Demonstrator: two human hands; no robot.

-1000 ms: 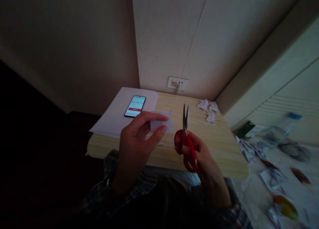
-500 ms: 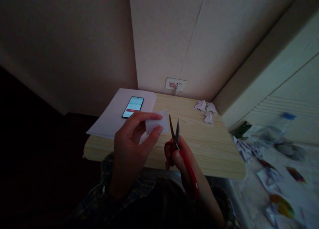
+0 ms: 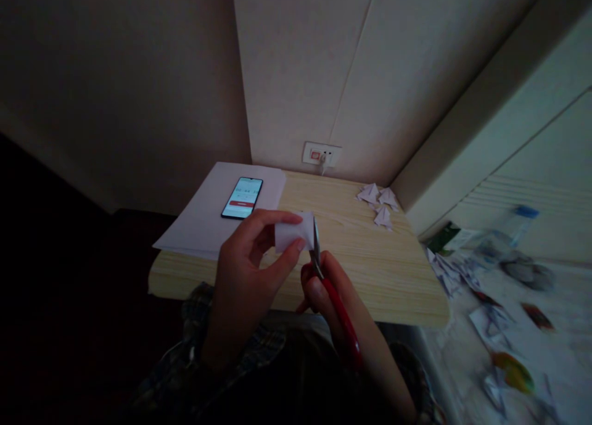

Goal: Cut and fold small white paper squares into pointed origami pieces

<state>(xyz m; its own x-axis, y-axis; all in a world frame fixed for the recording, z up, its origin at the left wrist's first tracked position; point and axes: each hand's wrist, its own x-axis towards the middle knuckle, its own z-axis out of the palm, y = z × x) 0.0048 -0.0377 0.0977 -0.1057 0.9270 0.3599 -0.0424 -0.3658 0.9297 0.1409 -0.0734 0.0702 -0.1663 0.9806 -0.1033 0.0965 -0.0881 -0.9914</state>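
Note:
My left hand (image 3: 247, 271) pinches a small white piece of paper (image 3: 292, 232) between thumb and fingers, held above the near edge of a light wooden table (image 3: 370, 258). My right hand (image 3: 333, 301) grips red-handled scissors (image 3: 330, 289), whose blades stand against the right edge of the paper. The blades look nearly closed on that edge.
A lit phone (image 3: 242, 197) lies on a white sheet (image 3: 203, 218) at the table's left. Three small folded paper shapes (image 3: 378, 201) sit at the back right. A wall socket (image 3: 322, 155) is behind. Scattered papers (image 3: 490, 295) cover the surface to the right.
My right hand brought the scissors leftward from beside the paper to its right edge. The blades opened half a second ago and have since closed onto the paper.

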